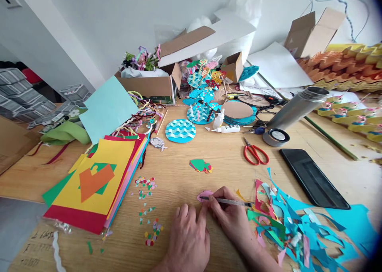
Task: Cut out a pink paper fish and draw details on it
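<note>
My right hand (228, 216) grips a pen (229, 201) that lies almost flat, its tip touching a small pink paper cut-out (203, 195) on the wooden table (179, 172). My left hand (188, 236) lies flat beside it, fingers stretched out, one fingertip pressing the table next to the pink piece. A small green, red and orange paper fish (201, 165) lies a little farther back.
A stack of coloured paper sheets (95, 180) lies at left, confetti bits (146, 208) beside it. Turquoise paper scraps (292, 224) pile at right. Red scissors (255, 152), a black tray (313, 178), a steel flask (298, 106), a glue bottle (228, 129) and blue wave discs (180, 130) lie farther back.
</note>
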